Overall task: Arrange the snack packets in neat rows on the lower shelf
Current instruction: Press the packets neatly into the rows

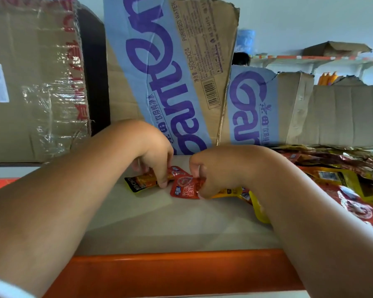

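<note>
Both my hands meet over a pale shelf board [159, 224] with an orange front edge. My left hand [154, 151] pinches an orange packet with a black end [141, 182] that lies flat on the board. Beside it, my right hand [205, 168] curls its fingers round a small red snack packet [184, 188]. A yellow packet [226, 192] lies partly hidden under my right wrist. To the right, a loose heap of red and yellow snack packets [342, 183] covers the shelf.
Torn cardboard water boxes with blue and purple print [170, 72] stand at the back of the shelf. A taped brown carton [35, 82] stands at the left. Far right, another shelf [310, 59] carries a box and orange bottles [328, 78].
</note>
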{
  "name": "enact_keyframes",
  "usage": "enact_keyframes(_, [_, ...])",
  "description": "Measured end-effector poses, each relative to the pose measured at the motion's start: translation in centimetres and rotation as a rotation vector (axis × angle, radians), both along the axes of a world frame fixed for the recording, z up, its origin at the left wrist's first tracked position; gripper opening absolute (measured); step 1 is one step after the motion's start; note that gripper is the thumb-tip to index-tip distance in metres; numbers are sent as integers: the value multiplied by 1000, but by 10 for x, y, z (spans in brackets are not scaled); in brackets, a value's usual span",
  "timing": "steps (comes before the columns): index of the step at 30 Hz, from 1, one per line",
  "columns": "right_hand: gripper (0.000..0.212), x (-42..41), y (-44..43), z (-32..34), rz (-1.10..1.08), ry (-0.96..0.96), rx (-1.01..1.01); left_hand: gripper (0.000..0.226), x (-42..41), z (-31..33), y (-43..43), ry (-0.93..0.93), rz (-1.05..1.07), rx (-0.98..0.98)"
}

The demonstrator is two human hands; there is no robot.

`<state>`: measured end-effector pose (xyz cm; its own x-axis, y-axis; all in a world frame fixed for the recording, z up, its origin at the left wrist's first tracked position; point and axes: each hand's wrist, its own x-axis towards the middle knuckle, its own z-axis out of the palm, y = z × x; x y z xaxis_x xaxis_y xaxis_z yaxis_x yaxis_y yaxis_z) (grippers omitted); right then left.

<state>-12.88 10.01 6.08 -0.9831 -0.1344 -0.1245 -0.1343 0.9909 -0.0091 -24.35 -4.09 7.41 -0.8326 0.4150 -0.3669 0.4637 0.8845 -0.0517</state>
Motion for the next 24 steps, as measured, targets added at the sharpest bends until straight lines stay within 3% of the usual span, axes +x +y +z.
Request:
enact_keyframes(7, [52,9,-5,5,32,-94,-26,59,6,7,-8,10,-1,-5])
enact_keyframes(16, [13,17,-30,12,31,71,-179,61,32,1,-55,118,-68,16])
enact_keyframes(18, [20,15,-41,14,0,144,-199,64,38,-2,-82,176,-83,33])
enact_keyframes(21, [25,8,-61,3,-72,98,-71,60,43,-13,-124,220,-103,140])
enact_keyframes(24, [13,11,-92,-6,-108,62,-14,55,45,-25,-166,231,-102,287])
